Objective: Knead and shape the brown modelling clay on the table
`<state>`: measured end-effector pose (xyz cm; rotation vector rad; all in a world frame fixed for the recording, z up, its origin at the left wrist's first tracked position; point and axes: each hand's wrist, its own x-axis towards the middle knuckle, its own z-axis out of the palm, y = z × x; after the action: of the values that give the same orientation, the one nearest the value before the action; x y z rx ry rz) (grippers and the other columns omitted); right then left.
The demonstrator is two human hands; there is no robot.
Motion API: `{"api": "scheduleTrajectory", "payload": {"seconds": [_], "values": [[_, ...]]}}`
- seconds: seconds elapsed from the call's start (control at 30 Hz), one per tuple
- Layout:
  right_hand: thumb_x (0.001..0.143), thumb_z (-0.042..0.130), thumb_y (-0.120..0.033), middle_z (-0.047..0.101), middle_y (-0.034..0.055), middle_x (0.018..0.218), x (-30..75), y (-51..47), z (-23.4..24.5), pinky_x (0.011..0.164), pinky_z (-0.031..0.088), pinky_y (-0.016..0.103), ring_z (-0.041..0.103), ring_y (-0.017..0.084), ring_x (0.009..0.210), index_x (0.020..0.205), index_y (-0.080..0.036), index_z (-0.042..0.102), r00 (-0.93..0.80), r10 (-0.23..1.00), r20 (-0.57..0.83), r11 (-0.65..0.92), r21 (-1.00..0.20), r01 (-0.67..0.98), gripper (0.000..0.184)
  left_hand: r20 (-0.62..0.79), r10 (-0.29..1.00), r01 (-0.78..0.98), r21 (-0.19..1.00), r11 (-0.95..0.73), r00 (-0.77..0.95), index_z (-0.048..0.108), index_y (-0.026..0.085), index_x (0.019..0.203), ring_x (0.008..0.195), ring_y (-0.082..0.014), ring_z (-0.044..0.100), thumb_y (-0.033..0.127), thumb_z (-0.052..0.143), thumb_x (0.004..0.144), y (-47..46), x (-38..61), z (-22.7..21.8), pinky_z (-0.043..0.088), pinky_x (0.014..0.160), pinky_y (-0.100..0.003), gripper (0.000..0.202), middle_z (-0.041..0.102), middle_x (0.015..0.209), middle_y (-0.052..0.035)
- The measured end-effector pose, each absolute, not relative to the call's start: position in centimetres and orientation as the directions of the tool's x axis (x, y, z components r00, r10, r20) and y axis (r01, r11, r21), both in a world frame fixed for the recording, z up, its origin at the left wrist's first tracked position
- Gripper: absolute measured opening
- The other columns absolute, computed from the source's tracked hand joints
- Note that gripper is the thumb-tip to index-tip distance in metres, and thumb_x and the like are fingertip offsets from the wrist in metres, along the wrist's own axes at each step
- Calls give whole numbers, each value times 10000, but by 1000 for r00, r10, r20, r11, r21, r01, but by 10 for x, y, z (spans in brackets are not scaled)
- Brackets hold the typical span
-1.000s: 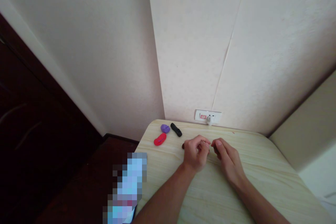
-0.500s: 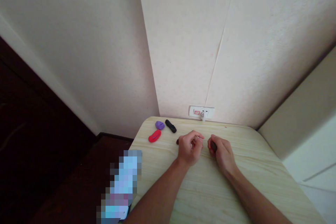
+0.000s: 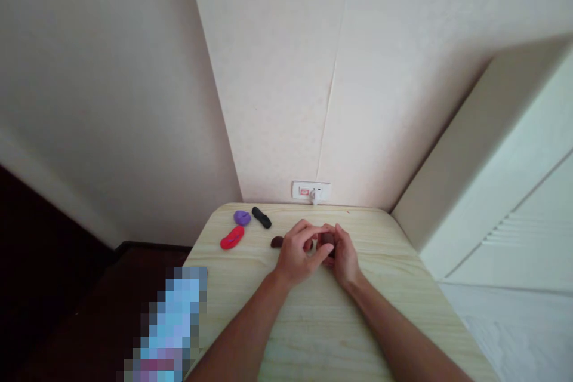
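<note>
Both my hands meet over the middle of a light wooden table (image 3: 322, 322). My left hand (image 3: 298, 253) and my right hand (image 3: 344, 256) are curled together around a dark brown lump of clay (image 3: 325, 240), fingers pinching it from both sides. Just left of my left hand lies a second small brown clay piece (image 3: 276, 242). Farther left on the table rest a red clay piece (image 3: 231, 238), a purple clay lump (image 3: 242, 218) and a black clay roll (image 3: 261, 217).
A wall socket (image 3: 311, 190) sits on the wall right behind the table. A white cabinet (image 3: 501, 191) stands close on the right. A pixelated blue patch (image 3: 168, 328) covers something at the table's near left edge. Dark floor lies to the left.
My hands, apart before, have come together around the brown clay lump. The view has shifted to the right, so the table things sit further left in the frame.
</note>
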<state>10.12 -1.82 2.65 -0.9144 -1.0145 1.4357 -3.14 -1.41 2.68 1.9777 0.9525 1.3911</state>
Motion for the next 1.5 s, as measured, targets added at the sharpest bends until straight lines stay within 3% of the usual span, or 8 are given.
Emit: {"api": "scheduleTrajectory", "payload": {"seconds": [0.17, 0.3, 0.47, 0.7, 0.83, 0.97, 1.27, 1.5], "values": [[824, 571, -738, 559, 16, 570, 103, -17, 20, 386, 216, 249, 400, 121, 467, 617, -193, 609, -62, 998, 18, -4, -941, -340, 585, 568, 782, 214, 756, -619, 255, 766, 157, 1051, 635, -122, 496, 320, 750, 852, -15, -29, 24, 428, 618, -260, 258, 584, 752, 1], [851, 661, -604, 590, 3, 622, 107, -12, 9, 400, 261, 231, 421, 115, 492, 717, -183, 656, 58, 998, 24, 41, -948, -314, 443, 555, 804, 222, 774, -593, 214, 728, 139, 1143, 736, -155, 595, 288, 642, 925, -16, -29, 23, 463, 659, -272, 278, 685, 875, -56], [864, 671, -591, 463, -56, 519, 109, -7, 4, 374, 233, 219, 331, 92, 422, 743, -193, 640, 118, 993, 2, 39, -948, -314, 417, 529, 830, 145, 820, -553, 174, 699, 135, 1182, 795, -173, 634, 331, 630, 939, -17, -32, 25, 498, 700, -284, 320, 714, 1005, -98], [846, 649, -700, 392, -74, 450, 105, -10, 11, 361, 210, 225, 298, 82, 374, 628, -211, 535, 94, 995, -10, 18, -957, -291, 547, 399, 883, -108, 917, -384, 248, 738, 136, 1193, 702, -147, 600, 390, 666, 942, -15, -29, 21, 472, 641, -257, 364, 685, 816, -58], [867, 614, -724, 470, -43, 445, 105, -13, 14, 369, 279, 238, 404, 106, 382, 584, -215, 511, 92, 995, 38, 59, -970, -236, 592, 331, 881, -202, 940, -276, 338, 742, 160, 1270, 614, -114, 559, 398, 708, 921, -13, -27, 21, 446, 570, -236, 424, 694, 780, -51], [911, 538, -740, 502, -30, 427, 107, -15, 17, 400, 378, 248, 517, 138, 387, 639, -192, 606, 39, 996, 76, 82, -977, -196, 617, 259, 885, -312, 940, -139, 388, 788, 135, 1160, 563, -115, 593, 406, 798, 842, -11, -26, 24, 472, 543, -237, 417, 712, 725, -55], [903, 610, -665, 429, -77, 387, 106, -16, 17, 335, 325, 206, 427, 104, 311, 750, -183, 646, -7, 999, 35, 31, -950, -311, 507, 136, 876, -388, 919, 62, 462, 806, 113, 1076, 599, -198, 699, 512, 886, 711, -10, -26, 27, 557, 597, -324, 547, 753, 700, -93], [901, 586, -679, 453, -67, 401, 106, -15, 16, 345, 325, 216, 447, 111, 315, 693, -198, 602, -50, 997, 58, 42, -958, -284, 524, 76, 896, -365, 925, 100, 438, 815, 94, 1021, 516, -174, 672, 524, 917, 665, -9, -26, 25, 539, 561, -305, 567, 754, 654, -95]]}}
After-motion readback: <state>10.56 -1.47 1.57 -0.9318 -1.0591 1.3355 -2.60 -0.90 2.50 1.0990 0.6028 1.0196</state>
